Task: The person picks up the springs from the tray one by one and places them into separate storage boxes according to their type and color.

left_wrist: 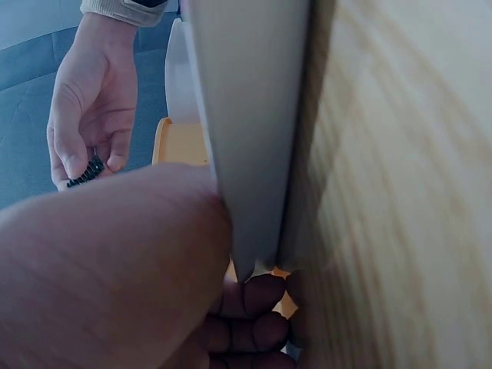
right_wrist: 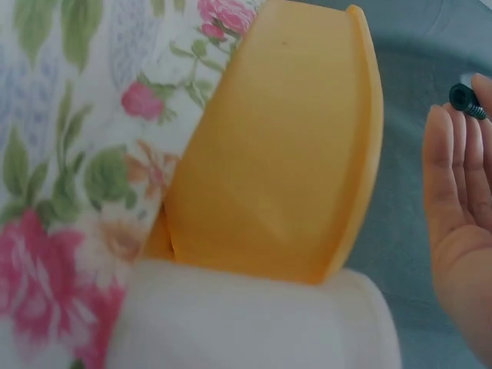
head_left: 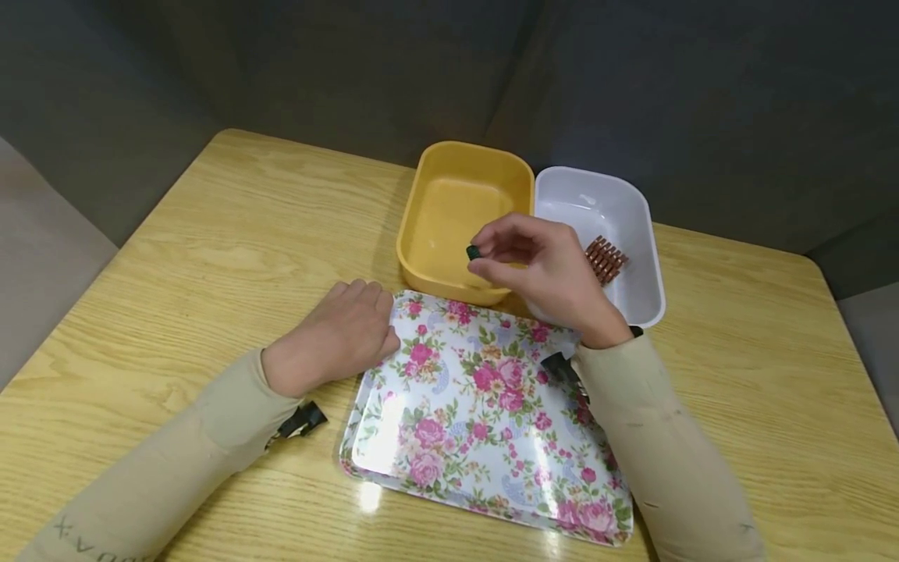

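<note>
My right hand (head_left: 544,265) pinches a small dark green ridged cylinder (head_left: 473,252) between thumb and fingertips, above the yellow bin (head_left: 410,234). In the right wrist view, the cylinder (right_wrist: 464,98) shows a round, hollow-looking end and ridges along its side. At the upper left corner of the floral tray (head_left: 492,421), my left hand (head_left: 344,336) grips the edge. The left wrist view shows the tray's edge (left_wrist: 250,115) between that hand's thumb side and its curled fingers (left_wrist: 246,334). The tray lies in front of the bins.
Right of the yellow bin stands a white bin (head_left: 649,257), close against it. A cluster of copper-coloured ridged pieces (head_left: 605,260) lies inside, partly behind my right hand. Everything stands on a wooden table (head_left: 232,234), with a dark curtain (head_left: 351,70) behind it.
</note>
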